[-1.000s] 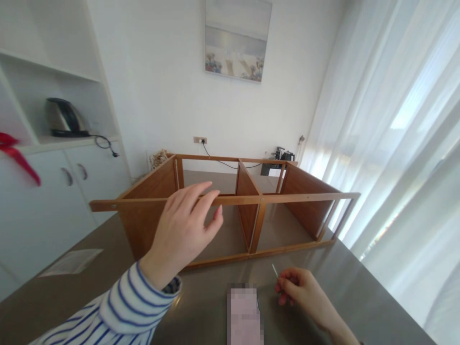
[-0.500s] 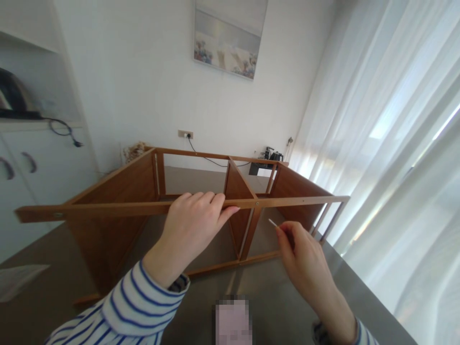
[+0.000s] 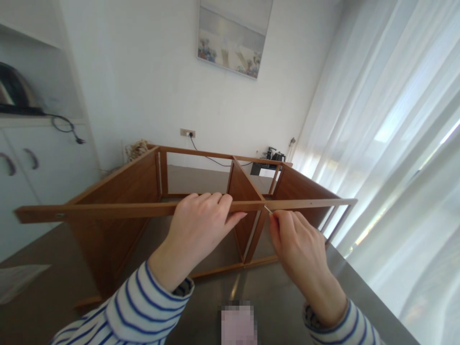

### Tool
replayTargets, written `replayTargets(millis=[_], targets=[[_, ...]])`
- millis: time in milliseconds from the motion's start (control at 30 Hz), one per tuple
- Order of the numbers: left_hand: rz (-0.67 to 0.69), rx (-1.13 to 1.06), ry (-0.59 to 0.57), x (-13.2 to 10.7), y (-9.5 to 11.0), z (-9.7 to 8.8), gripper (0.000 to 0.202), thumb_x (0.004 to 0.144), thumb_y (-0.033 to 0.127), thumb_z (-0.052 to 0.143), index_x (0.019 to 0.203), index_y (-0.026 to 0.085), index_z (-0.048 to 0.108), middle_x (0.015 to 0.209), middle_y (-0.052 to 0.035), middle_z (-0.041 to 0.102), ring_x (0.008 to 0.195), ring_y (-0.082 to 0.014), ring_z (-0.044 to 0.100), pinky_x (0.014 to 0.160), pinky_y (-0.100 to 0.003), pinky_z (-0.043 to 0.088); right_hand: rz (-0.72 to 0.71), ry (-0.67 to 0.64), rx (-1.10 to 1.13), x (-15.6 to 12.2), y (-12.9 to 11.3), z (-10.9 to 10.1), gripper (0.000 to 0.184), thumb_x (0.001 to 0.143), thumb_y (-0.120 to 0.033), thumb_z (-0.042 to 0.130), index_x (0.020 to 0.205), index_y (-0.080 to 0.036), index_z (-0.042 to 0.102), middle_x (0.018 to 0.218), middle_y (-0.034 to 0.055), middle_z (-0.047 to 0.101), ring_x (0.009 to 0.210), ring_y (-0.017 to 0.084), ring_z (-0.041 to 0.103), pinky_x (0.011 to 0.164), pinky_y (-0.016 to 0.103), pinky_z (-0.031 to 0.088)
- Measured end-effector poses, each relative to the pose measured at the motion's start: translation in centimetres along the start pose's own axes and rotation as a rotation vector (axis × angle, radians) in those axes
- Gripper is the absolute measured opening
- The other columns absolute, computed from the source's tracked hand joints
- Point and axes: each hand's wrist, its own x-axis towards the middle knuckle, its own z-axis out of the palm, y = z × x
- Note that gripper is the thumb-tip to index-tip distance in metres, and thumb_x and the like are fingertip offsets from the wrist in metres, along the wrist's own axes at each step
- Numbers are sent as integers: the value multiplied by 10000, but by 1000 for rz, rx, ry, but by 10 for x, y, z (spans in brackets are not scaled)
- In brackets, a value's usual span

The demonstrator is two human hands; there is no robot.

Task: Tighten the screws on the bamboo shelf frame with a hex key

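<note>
A brown wooden shelf frame point(image 3: 118, 184) lies on its side on the dark table point(image 3: 273, 292), with a divider panel point(image 3: 240, 184) in the middle. My left hand point(image 3: 201, 225) grips the near top rail point(image 3: 108, 209), fingers curled over it and thumb underneath. My right hand point(image 3: 291, 237) pinches a thin metal tool point(image 3: 268, 209) whose tip meets the rail at the joint with the divider. Both sleeves are striped blue and white.
White cabinets point(image 3: 21, 172) with a kettle point(image 3: 14, 93) and its cord stand at the left. A wall socket point(image 3: 188, 132) with a cable, a framed picture point(image 3: 233, 36) and sheer curtains point(image 3: 388, 143) surround the table. A clear bag point(image 3: 16, 282) lies at the table's left; a blurred pink object point(image 3: 237, 323) lies near me.
My left hand came down and closed on the top rail. My right hand rose from the table with the thin tool and brought its tip to the rail's joint.
</note>
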Motion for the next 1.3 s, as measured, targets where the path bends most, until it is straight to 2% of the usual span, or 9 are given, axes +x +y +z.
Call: replayTargets(millis=[233, 400, 700, 967, 1133, 1300], targets=[[7, -1, -15, 0, -1, 1, 381, 881, 498, 459, 718, 181, 594, 635, -48, 643, 608, -201, 611, 549, -312, 350, -153, -31, -163, 6, -6, -10, 246, 892, -97, 444, 667, -198, 446, 604, 0, 447, 600, 154, 394, 553, 294, 248], [5, -13, -22, 0, -2, 1, 376, 883, 488, 465, 718, 178, 600, 633, -45, 636, 609, -192, 611, 547, -312, 348, -239, -44, -158, 11, -4, -16, 264, 910, -69, 394, 688, -190, 471, 621, 9, 475, 600, 148, 398, 564, 298, 260], [11, -45, -24, 1, -2, 0, 365, 882, 480, 472, 713, 179, 589, 640, -45, 641, 613, -201, 611, 552, -311, 354, -408, -99, -266, 17, -5, -22, 230, 901, -63, 416, 735, -178, 526, 609, 14, 521, 575, 145, 438, 537, 316, 253], [10, -61, -2, 0, -2, 0, 363, 871, 484, 487, 708, 180, 599, 637, -46, 642, 604, -196, 612, 543, -311, 362, -250, -25, -129, 13, -4, -12, 196, 900, -47, 414, 779, -163, 516, 552, -11, 510, 493, 114, 440, 503, 274, 243], [4, -44, -7, 0, -2, 0, 358, 879, 476, 476, 713, 182, 596, 641, -42, 645, 614, -194, 616, 549, -313, 370, -147, -51, -125, 9, -6, -3, 191, 908, -124, 429, 731, -182, 470, 485, -37, 465, 415, 99, 434, 439, 253, 189], [4, -51, -10, -1, -2, 0, 349, 877, 472, 481, 715, 183, 590, 644, -40, 647, 614, -204, 615, 549, -317, 366, -54, -59, -113, 10, -14, -2, 160, 933, -149, 394, 801, -165, 483, 454, -41, 480, 370, 98, 477, 405, 233, 176]])
